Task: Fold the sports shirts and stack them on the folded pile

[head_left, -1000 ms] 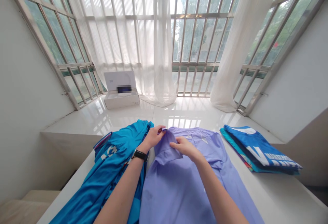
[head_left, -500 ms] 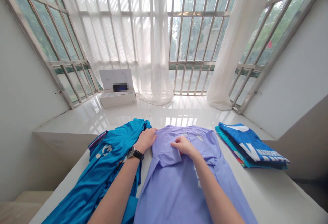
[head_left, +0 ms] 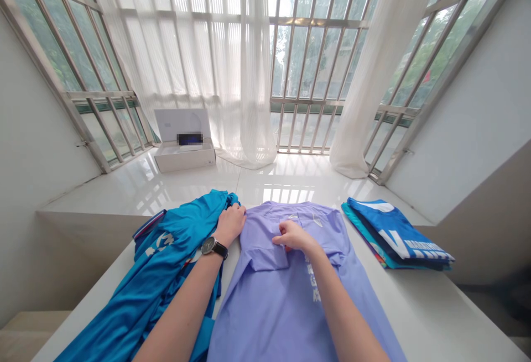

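Note:
A lavender shirt (head_left: pixel 265 307) lies spread out in front of me, its left sleeve folded inward over the chest. My right hand (head_left: pixel 293 235) pinches the end of that folded sleeve between thumb and fingers. White lettering shows beside my right wrist. At the shirt's left shoulder edge is my left hand (head_left: pixel 231 224), with a watch on the wrist. Its fingers are curled down onto the lavender cloth, the fingertips partly hidden. Close to its left lies a loose heap of teal shirts (head_left: pixel 166 265).
A stack of folded shirts (head_left: pixel 398 235), blue on top, sits on the right of the white table (head_left: pixel 440 318). Behind the table, an open white box (head_left: pixel 185 157) stands on the glossy sill (head_left: pixel 265 177), with sheer curtains (head_left: pixel 257 74) and barred windows beyond.
The view has shifted slightly, so most things appear further left. My left hand has moved a little left along the shirt's shoulder edge, its fingers more curled. My right hand keeps its pinch on the sleeve.

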The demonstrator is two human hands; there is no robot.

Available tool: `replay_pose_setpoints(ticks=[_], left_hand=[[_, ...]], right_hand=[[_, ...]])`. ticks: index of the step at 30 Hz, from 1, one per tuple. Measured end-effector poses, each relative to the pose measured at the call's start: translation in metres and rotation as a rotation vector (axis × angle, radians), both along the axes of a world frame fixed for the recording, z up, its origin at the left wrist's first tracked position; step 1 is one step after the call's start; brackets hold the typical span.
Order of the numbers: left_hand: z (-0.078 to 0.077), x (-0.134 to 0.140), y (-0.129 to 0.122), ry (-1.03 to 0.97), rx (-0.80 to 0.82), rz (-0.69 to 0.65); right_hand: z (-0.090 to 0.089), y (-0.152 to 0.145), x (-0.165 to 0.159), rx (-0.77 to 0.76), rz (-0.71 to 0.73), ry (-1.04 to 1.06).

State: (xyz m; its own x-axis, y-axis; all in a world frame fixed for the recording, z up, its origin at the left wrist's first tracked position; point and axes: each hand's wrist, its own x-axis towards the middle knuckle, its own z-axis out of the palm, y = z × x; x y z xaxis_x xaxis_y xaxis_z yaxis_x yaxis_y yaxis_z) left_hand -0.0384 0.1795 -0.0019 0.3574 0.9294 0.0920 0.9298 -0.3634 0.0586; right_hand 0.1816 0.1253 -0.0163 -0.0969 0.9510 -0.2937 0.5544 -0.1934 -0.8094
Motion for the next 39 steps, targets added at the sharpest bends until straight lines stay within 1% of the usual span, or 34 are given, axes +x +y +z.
replay_pose_setpoints(ticks=[3, 6, 10, 15, 18, 20, 22, 27, 30, 34, 39], left_hand=[[0.002, 0.002, -0.001, 0.003, 0.002, -0.020], [0.006, 0.007, -0.003, -0.016, 0.010, -0.049], [0.015, 0.014, -0.009, -0.046, -0.048, -0.112], [0.030, 0.020, -0.019, -0.063, -0.146, -0.222], [0.033, 0.021, -0.020, -0.056, -0.159, -0.240], [0.030, 0.020, -0.019, -0.048, -0.155, -0.229], [0.023, 0.019, -0.016, -0.040, -0.141, -0.204], [0.005, 0.016, -0.009, -0.051, -0.062, -0.089], [-0.003, 0.014, -0.005, -0.059, -0.047, -0.039], [-0.006, 0.012, -0.003, -0.073, -0.037, -0.001], [-0.002, 0.015, -0.003, -0.110, -0.019, 0.011]], right_hand=[[-0.002, 0.001, -0.003, 0.028, -0.051, 0.009], [-0.005, 0.004, -0.009, 0.082, -0.133, -0.024], [-0.007, 0.006, -0.011, 0.173, -0.206, -0.094], [-0.001, 0.007, 0.002, 0.258, -0.250, -0.173], [0.002, 0.006, 0.011, 0.264, -0.267, -0.202], [0.003, 0.005, 0.015, 0.248, -0.266, -0.212], [0.002, 0.003, 0.016, 0.217, -0.252, -0.211], [0.001, 0.000, 0.019, 0.111, -0.203, -0.162], [0.003, -0.002, 0.023, 0.051, -0.177, -0.125], [0.005, -0.004, 0.027, 0.014, -0.138, -0.107], [0.005, -0.004, 0.027, 0.032, -0.149, -0.115]])
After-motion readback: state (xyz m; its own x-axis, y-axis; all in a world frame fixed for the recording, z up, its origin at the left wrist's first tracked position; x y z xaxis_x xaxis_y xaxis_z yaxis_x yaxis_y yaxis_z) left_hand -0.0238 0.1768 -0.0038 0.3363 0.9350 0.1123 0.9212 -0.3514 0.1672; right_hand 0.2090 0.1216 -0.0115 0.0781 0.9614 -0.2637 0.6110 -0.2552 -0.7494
